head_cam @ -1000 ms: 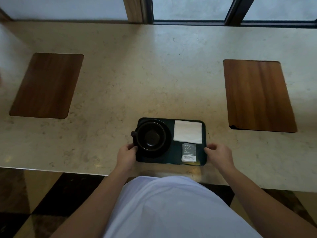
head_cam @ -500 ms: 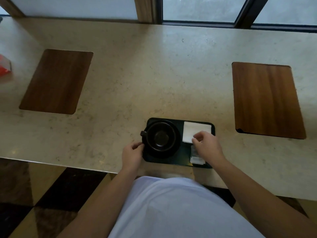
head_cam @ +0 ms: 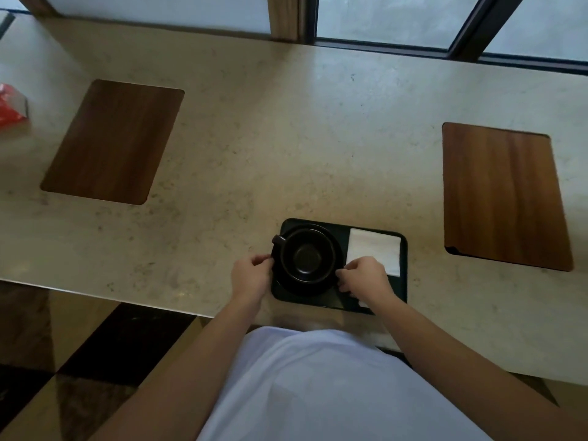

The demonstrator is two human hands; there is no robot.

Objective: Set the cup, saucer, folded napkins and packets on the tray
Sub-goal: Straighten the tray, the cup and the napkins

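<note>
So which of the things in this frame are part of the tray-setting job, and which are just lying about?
Job: tray, cup, saucer, folded napkin, packet mostly hidden under the right hand, left hand at the tray's left edge.

Lying about: two wooden mats, red pack, counter.

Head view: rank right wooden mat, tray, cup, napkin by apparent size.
1. right wooden mat
2. tray
3. cup and napkin: look about alike, and the right hand covers the napkin's near corner, so no ranking.
</note>
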